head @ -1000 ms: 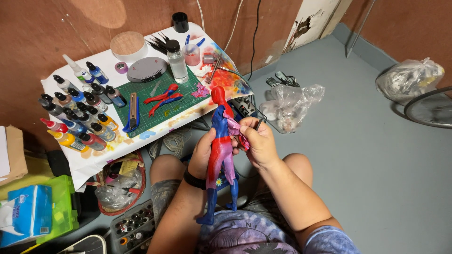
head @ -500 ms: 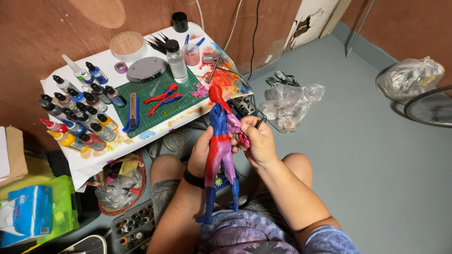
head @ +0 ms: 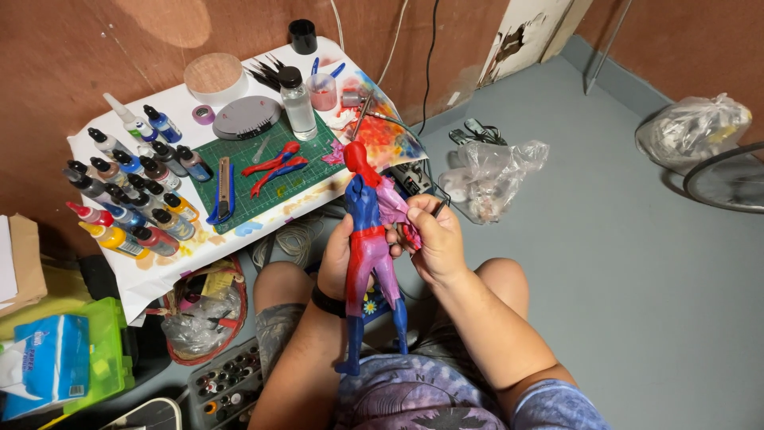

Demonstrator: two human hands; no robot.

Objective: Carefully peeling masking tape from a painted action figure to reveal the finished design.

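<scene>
Grey floor below, my left hand (head: 341,259) fingers wrap the red-and-blue plastic figure (head: 368,247) while my right hand (head: 435,239) fingers pinch a thin dark tool (head: 439,207); I'd brace both wrists.

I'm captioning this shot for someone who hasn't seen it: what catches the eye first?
A red and blue figure stands out mid-frame, gripped by the left hand while the right hand works at its side. Up left, rows of paint bottles and red pliers crowd a green cutting mat.
</scene>
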